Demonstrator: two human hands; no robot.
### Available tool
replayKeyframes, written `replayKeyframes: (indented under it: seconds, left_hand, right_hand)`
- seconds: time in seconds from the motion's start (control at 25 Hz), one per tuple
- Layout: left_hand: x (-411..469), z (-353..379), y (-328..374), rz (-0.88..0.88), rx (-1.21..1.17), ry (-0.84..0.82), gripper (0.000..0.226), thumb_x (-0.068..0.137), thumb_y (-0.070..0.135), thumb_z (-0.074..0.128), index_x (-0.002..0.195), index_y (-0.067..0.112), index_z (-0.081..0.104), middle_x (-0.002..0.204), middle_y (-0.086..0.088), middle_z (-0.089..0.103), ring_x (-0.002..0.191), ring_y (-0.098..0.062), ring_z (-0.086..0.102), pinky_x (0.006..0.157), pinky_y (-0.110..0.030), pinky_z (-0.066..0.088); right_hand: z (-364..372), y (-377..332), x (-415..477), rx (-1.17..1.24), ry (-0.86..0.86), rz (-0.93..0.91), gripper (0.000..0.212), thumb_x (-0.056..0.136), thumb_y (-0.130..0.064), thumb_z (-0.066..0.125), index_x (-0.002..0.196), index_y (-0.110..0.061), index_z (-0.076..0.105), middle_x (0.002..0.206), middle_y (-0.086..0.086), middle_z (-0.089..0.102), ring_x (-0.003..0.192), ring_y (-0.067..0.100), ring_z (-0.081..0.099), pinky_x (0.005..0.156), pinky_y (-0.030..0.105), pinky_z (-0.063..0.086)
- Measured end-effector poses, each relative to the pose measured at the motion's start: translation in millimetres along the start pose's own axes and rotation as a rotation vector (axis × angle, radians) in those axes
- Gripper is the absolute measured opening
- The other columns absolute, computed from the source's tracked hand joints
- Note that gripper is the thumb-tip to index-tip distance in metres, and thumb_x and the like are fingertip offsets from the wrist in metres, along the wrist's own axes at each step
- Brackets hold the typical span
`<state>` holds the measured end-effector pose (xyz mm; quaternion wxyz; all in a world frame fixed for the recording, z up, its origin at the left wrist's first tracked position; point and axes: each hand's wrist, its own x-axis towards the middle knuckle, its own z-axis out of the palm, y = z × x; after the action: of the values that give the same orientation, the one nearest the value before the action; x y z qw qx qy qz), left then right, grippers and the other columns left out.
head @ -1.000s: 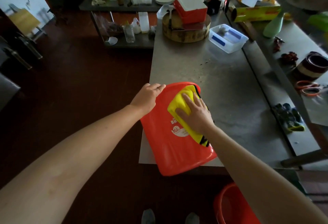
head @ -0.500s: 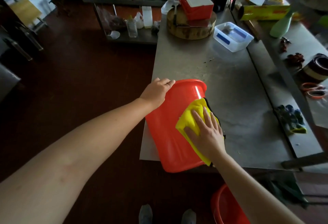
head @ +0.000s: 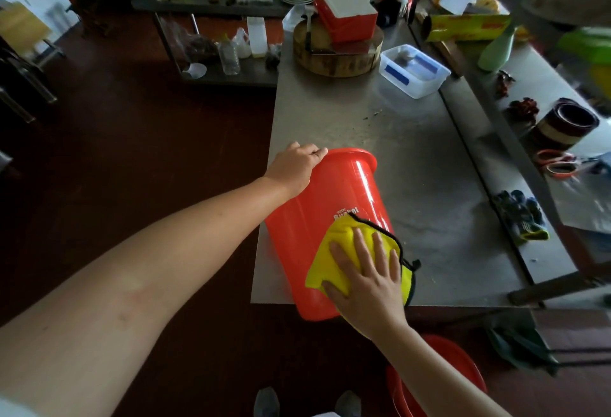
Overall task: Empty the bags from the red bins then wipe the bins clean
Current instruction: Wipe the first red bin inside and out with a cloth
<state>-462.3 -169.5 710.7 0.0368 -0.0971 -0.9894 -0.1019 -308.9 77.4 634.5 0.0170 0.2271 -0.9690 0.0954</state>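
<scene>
the red bin (head: pixel 330 191) is laid lengthwise, far rim gripped by curled left fingers (head: pixel 315 153), yellow cloth (head: pixel 317 271) pressed near its base by spread right fingers (head: pixel 359 246).

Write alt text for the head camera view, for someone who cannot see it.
A person's right hand presses a yellow cloth flat against the side of a red bin lying on its side at the near edge of a steel table, while the left hand grips the bin's rim. A second red bin sits on the floor below.
</scene>
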Motion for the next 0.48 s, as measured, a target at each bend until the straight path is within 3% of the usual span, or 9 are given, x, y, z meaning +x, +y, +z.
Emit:
replayKeyframes:
  seconds: [0.2, 0.36, 0.48]
  left_hand:
    - [-3, 3, -6, 0.015, -0.004, 0.034, 0.070, 0.089, -0.017, 0.039, 0.152, 0.012, 0.040, 0.140, -0.004, 0.054, 0.118, -0.034, 0.047, 0.102, -0.050, 0.045]
    - [-17, -1, -16, 0.022, -0.066, 0.061, 0.071, 0.088, -0.021, 0.039, 0.152, 0.012, 0.040, 0.142, -0.003, 0.054, 0.121, -0.031, 0.046, 0.105, -0.041, 0.044]
    - [-44, 0, -34, -0.023, -0.099, 0.123, 0.068, 0.088, -0.020, 0.040, 0.150, 0.008, 0.042, 0.140, -0.006, 0.055, 0.119, -0.030, 0.050, 0.107, -0.034, 0.040]
  right_hand:
    - [-3, -31, 40, -0.091, -0.062, -0.161, 0.072, 0.090, -0.079, 0.036, 0.155, -0.050, 0.023, 0.170, -0.003, 0.003, 0.154, 0.036, -0.012, 0.118, 0.070, 0.006]
    - [-15, -25, 74, -0.039, -0.110, -0.138, 0.074, 0.089, -0.081, 0.032, 0.155, -0.055, 0.011, 0.169, -0.010, -0.011, 0.153, 0.029, -0.022, 0.121, 0.065, -0.001]
    - [-25, -10, 97, 0.088, -0.142, -0.062, 0.077, 0.087, -0.084, 0.035, 0.153, -0.058, 0.007, 0.168, -0.015, -0.011, 0.154, 0.023, -0.019, 0.123, 0.058, 0.005]
